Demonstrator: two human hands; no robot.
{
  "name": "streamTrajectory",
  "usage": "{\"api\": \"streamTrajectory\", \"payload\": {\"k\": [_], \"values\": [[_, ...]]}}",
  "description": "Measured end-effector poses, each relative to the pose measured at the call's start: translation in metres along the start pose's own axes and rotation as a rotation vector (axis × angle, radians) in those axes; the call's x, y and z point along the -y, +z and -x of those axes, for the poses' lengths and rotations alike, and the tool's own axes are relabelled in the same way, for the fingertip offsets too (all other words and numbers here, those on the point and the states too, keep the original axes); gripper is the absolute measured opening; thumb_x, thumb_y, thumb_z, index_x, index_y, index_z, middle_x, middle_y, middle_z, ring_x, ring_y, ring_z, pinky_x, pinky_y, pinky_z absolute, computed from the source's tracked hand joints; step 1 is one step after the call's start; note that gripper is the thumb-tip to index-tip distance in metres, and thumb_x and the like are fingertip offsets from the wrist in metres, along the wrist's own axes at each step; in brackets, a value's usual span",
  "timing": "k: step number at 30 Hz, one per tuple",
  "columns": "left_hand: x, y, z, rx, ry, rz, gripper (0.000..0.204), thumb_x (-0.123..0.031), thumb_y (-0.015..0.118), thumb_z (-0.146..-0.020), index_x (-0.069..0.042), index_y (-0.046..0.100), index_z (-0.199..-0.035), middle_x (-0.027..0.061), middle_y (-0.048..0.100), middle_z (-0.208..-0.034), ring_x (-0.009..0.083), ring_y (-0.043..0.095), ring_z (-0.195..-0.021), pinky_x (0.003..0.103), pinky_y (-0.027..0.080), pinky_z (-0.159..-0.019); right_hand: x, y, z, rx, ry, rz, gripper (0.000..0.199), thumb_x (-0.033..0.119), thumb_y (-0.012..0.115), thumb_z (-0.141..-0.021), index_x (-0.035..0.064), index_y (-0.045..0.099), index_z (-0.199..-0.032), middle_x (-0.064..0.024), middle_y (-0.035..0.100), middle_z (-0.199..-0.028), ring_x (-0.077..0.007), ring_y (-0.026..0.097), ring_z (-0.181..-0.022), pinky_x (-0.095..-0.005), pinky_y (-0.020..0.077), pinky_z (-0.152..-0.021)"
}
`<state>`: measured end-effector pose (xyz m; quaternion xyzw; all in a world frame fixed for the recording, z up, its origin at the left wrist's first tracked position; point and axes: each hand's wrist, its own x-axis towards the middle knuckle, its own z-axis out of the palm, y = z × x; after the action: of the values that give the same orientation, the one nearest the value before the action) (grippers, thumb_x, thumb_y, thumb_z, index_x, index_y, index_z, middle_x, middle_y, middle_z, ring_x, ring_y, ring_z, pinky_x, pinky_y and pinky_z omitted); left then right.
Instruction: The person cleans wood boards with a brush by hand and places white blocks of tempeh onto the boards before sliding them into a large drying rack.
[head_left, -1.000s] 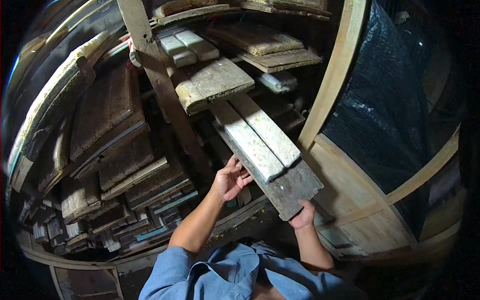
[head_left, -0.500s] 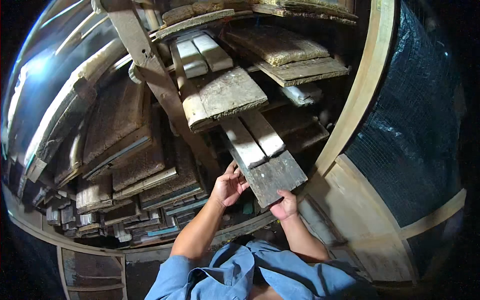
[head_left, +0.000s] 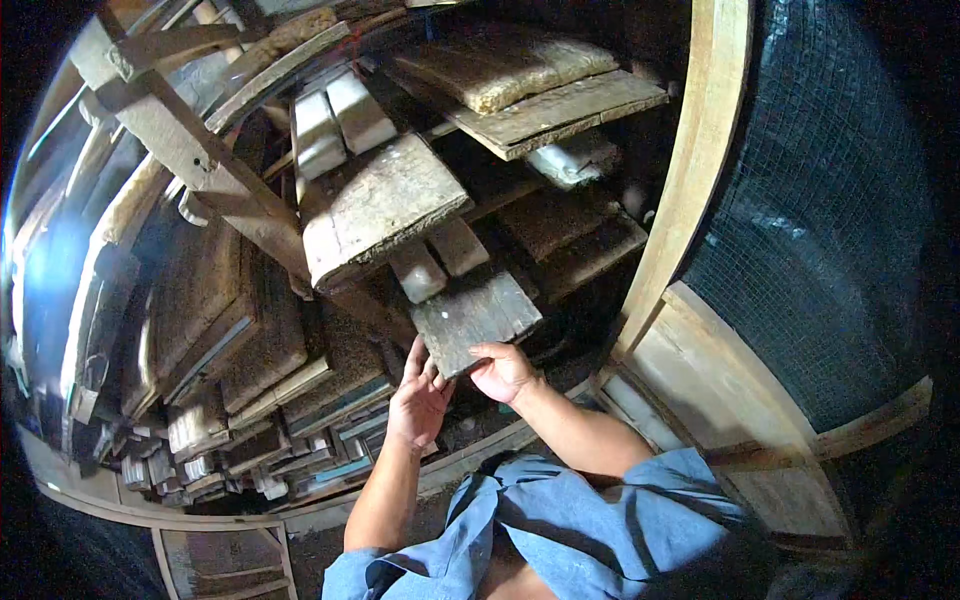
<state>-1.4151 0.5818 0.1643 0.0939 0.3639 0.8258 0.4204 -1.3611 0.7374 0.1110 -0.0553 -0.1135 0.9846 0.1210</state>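
Observation:
A grey, worn wooden board sticks out toward me from the rack, with two long pale blocks lying side by side on it. Its far part is hidden beneath a thicker board on the tier above, which bears two more white blocks. My right hand grips the near edge of the grey board, thumb on top and fingers underneath. By the board's near left corner, my left hand is palm up with fingers stretched out, some fingertips close to or against the edge.
A slanted wooden post stands left of the boards. Further left are stacked tiers of brown slabs. On the right, another board carries a rough-edged slab. A light wooden frame with dark mesh bounds the right side.
The grey board has slid deeper into the rack, so less of its two blocks shows. My right hand has moved along with it; my left hand's fingers now point upward. My view has shifted right.

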Motion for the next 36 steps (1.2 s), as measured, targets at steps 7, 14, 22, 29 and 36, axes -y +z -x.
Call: {"api": "streamTrajectory", "payload": {"k": [7,14,22,29,36], "values": [[0.003,-0.022,0.037,-0.088,0.062,-0.02,0.084,-0.02,0.064,-0.083,-0.022,0.019,-0.155,0.0068,0.033,-0.154,0.0266,0.043,-0.135,0.041,0.038,-0.109,-0.021,-0.005,-0.04,0.026,0.215,-0.096,0.007,0.002,0.062,-0.085,0.0008,0.066,-0.089,-0.0124,0.069,-0.096,-0.0241,0.063,-0.096,-0.0371,0.0478,-0.093],[0.014,-0.024,0.058,-0.162,0.072,-0.052,0.086,-0.025,0.066,-0.08,-0.023,0.022,-0.154,0.0072,0.031,-0.156,0.0284,0.042,-0.136,0.042,0.039,-0.108,-0.024,-0.001,-0.065,0.047,0.223,-0.165,0.008,-0.002,0.067,-0.08,0.0051,0.065,-0.083,-0.0074,0.068,-0.086,-0.0177,0.064,-0.084,-0.0291,0.0491,-0.079],[0.023,-0.023,0.067,-0.158,0.063,0.031,0.083,-0.02,0.062,-0.082,-0.021,0.021,-0.154,0.0081,0.033,-0.155,0.0316,0.041,-0.137,0.044,0.035,-0.112,-0.029,0.016,-0.079,0.067,0.216,-0.088,0.016,0.01,0.069,-0.079,0.0012,0.066,-0.092,-0.0133,0.069,-0.096,-0.0256,0.063,-0.091,-0.0387,0.0491,-0.09],[0.027,-0.018,0.062,-0.173,0.044,-0.03,0.084,-0.025,0.066,-0.08,-0.022,0.025,-0.153,0.0069,0.034,-0.154,0.0301,0.043,-0.136,0.042,0.038,-0.11,-0.034,-0.001,-0.109,0.088,0.306,-0.043,0.019,0.012,0.07,-0.082,0.0037,0.067,-0.098,-0.0096,0.071,-0.099,-0.0232,0.065,-0.094,-0.0375,0.0482,-0.093],[0.028,-0.016,0.071,-0.243,0.031,-0.027,0.087,-0.023,0.068,-0.079,-0.022,0.023,-0.153,0.0084,0.035,-0.153,0.0291,0.043,-0.136,0.041,0.039,-0.108,0.046,0.008,-0.057,-0.08,0.4,0.693,0.028,0.018,0.063,-0.092,-0.0014,0.057,-0.111,-0.0135,0.066,-0.108,-0.0219,0.063,-0.106,-0.038,0.0532,-0.086]]}}
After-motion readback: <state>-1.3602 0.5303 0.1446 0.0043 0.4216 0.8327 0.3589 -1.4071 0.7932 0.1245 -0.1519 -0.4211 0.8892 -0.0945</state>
